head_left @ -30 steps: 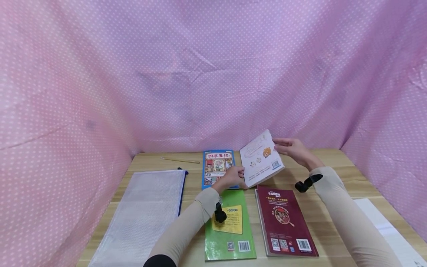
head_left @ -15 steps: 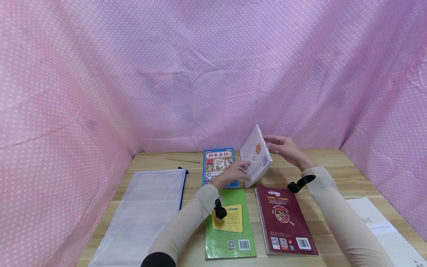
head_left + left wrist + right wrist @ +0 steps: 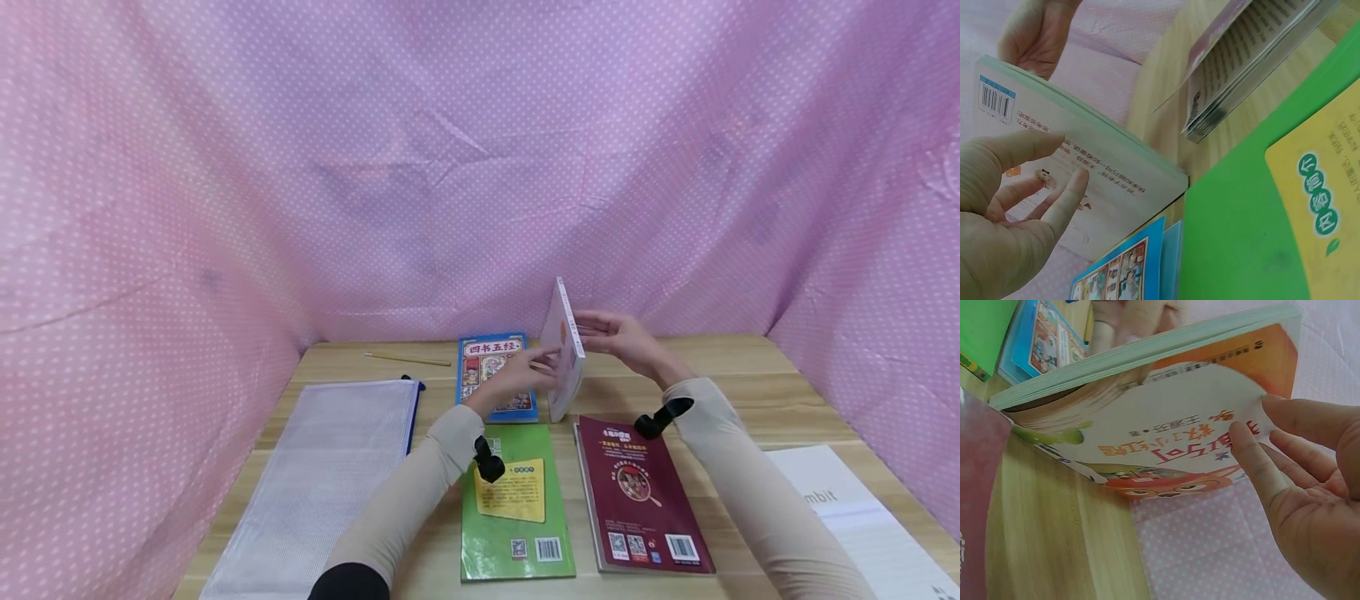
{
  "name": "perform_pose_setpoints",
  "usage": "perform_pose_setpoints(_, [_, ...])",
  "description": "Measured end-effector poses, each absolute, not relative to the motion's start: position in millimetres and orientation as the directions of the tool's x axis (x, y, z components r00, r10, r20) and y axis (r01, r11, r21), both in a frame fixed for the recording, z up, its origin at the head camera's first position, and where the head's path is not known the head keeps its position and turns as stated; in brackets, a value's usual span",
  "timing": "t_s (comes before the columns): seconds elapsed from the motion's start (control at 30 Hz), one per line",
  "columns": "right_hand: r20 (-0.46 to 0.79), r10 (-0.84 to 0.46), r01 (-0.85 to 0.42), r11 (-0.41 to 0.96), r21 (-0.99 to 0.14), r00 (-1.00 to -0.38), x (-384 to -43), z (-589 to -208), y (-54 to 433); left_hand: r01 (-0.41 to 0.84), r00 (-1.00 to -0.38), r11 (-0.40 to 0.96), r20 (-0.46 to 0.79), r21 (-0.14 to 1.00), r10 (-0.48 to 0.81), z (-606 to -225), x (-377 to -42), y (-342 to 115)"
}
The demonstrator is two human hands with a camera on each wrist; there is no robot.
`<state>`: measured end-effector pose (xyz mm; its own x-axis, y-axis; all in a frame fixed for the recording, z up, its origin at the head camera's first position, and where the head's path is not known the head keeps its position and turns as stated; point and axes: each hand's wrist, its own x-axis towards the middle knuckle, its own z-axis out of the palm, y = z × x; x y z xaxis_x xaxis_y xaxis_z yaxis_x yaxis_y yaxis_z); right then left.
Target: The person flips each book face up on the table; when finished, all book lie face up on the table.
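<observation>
A white-backed picture book (image 3: 564, 375) stands on edge near the back of the table, its spine turned toward the right. My left hand (image 3: 517, 379) is on its back-cover side, fingers extended and loosely spread against or just off the cover. Across from it, my right hand (image 3: 626, 342) has its fingertips at the front cover, which shows orange artwork and a cartoon animal in the right wrist view. Under my left hand lies a blue book (image 3: 491, 346), partly covered by it. A green book (image 3: 517, 542) and a maroon book (image 3: 645, 517) lie closer to me.
A white mesh zip bag (image 3: 322, 467) with a blue edge lies at the left. Behind it is a thin pencil (image 3: 407, 359). Beside my right forearm, a white printed sheet or pad (image 3: 847, 500) is partly hidden. Pink dotted cloth (image 3: 480, 208) hangs around the table.
The book has turned from leaning with its back cover facing me to nearly upright and edge-on. My right hand moved left with it; my left hand's fingers loosened from its lower corner.
</observation>
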<state>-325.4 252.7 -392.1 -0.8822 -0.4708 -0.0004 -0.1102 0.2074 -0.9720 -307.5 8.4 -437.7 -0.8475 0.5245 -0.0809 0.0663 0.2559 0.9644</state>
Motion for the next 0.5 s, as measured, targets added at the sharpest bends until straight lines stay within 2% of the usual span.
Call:
perform_pose_setpoints(0.23, [0.014,-0.515,-0.145,0.214,-0.966,-0.857,-328.0,-401.6,242.0,0.008,-0.858,0.188,-0.090,0.982,0.506,-436.5,-311.5,-1.3])
perform_pose_setpoints(0.5, [-0.014,-0.548,-0.141,0.240,-0.961,-0.836,-327.5,-408.3,227.2,-0.035,-0.896,0.108,-0.079,0.994,0.436,-431.1,-316.4,-9.0])
